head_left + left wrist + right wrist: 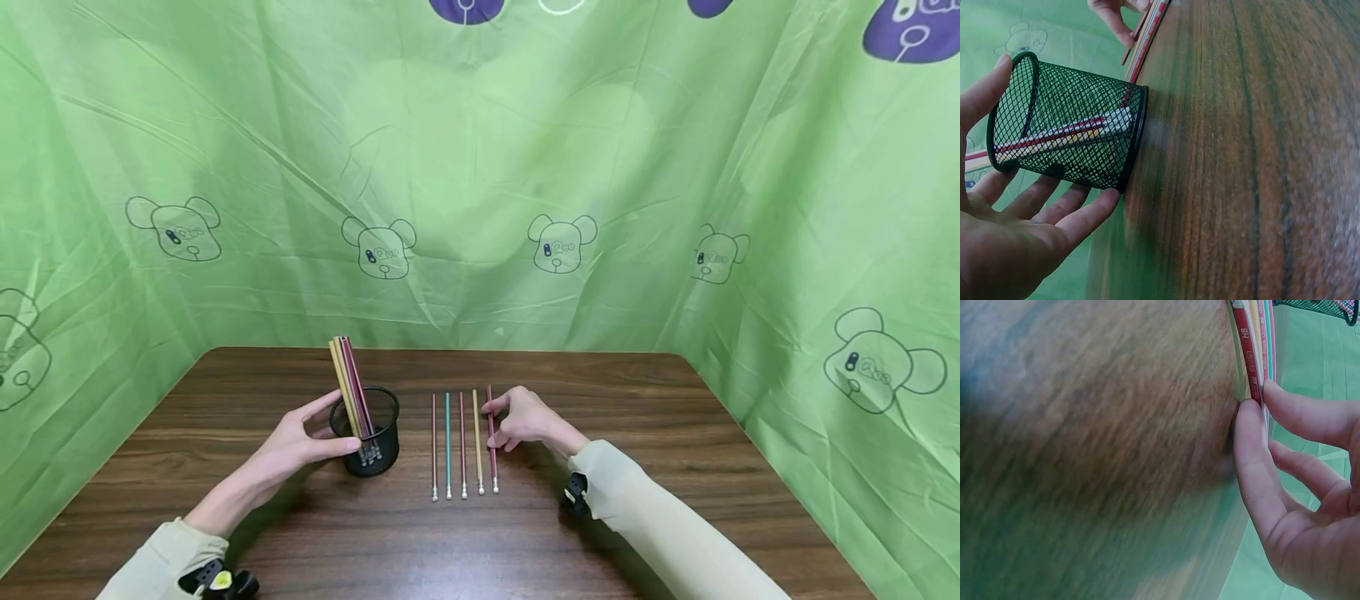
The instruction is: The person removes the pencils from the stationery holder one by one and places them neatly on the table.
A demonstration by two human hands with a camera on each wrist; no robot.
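Observation:
My left hand holds a black mesh pencil cup at the left, thumb on one side and fingers on the other. Several yellow and dark red pencils lean inside it, their eraser ends down. To the right, my right hand pinches a red pencil between thumb and fingers. This one is at the right end of a row lying side by side, beside a yellow pencil. White HB lettering shows on the red pencil in the right wrist view.
Further left in the row lie a teal pencil and two reddish pencils, erasers toward me. Everything stands on a brown wooden table. Green cloth with bear outlines hangs behind the table and along both sides.

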